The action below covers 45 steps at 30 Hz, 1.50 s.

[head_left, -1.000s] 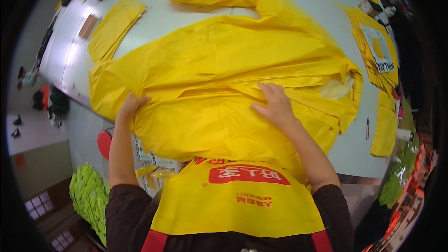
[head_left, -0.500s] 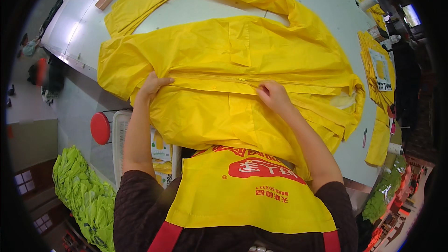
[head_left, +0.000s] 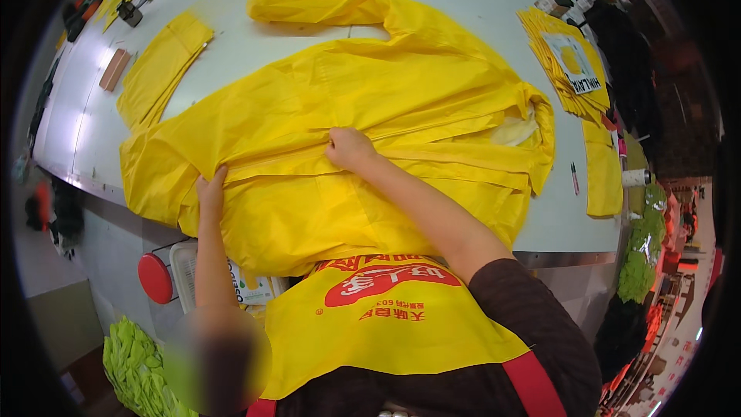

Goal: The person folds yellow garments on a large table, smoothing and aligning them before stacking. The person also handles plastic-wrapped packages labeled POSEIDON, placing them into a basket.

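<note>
A yellow raincoat (head_left: 270, 108) lies spread front up on the table, its zipper line running crosswise and one sleeve stretched toward the far side. At the zipper's left part, my left hand (head_left: 210, 194) pinches the coat's front edge between thumb and fingers. My right hand (head_left: 351, 148) is closed on the zipper near the coat's middle; its fingers hide the slider. To the right of that hand the front flaps lie loosely layered. A pale lining patch (head_left: 515, 131) shows near the collar at the right end.
The pale table (head_left: 224, 38) bears a folded yellow garment (head_left: 166, 62) and a brown box (head_left: 115, 69) at left. A stack of packed yellow garments (head_left: 559, 54) and a pen (head_left: 574, 177) lie at right. Below left stand a red stool (head_left: 155, 278) and a white basket (head_left: 184, 270).
My right hand has slid leftward along the zipper, closer to my left hand. My left hand keeps its place on the coat. The whole view has shifted.
</note>
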Available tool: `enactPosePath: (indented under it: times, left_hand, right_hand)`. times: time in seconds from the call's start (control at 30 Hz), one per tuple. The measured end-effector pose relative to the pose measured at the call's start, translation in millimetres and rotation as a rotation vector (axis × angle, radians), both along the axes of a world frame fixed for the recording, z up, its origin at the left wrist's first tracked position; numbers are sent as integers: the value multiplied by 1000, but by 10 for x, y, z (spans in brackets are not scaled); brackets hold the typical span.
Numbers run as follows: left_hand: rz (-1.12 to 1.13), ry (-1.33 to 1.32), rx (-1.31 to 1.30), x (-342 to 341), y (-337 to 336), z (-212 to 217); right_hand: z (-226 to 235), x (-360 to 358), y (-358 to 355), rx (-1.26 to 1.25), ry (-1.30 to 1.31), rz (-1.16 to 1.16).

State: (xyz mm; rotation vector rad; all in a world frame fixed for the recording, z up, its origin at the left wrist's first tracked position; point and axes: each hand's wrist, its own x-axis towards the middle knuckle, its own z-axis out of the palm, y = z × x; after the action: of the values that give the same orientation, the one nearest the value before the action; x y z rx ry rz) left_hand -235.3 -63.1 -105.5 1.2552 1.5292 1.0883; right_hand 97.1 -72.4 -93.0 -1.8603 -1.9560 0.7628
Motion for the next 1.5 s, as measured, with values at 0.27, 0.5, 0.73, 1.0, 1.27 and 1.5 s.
enactPosePath:
  times: [0.27, 0.5, 0.73, 1.0, 1.27, 1.5]
  left_hand:
    - [63, 345, 143, -134, 5, -78]
    - [163, 413, 37, -367, 177, -160]
    - [442, 978, 533, 353, 132, 521]
    - [-697, 601, 637, 3652, 208, 490]
    - [-789, 414, 56, 4013, 295, 245]
    - [-766, 453, 61, 4018, 330, 107]
  right_hand:
    - [190, 1733, -219, 18, -8, -358]
    - [291, 4394, -1225, 51, -319, -811]
    - [688, 3788, -1126, 408, 31, -467]
    - [709, 3508, -264, -48, -217, -12]
    - [218, 3661, -308, -119, 39, -239]
    - [236, 3655, -333, -218, 260, -440]
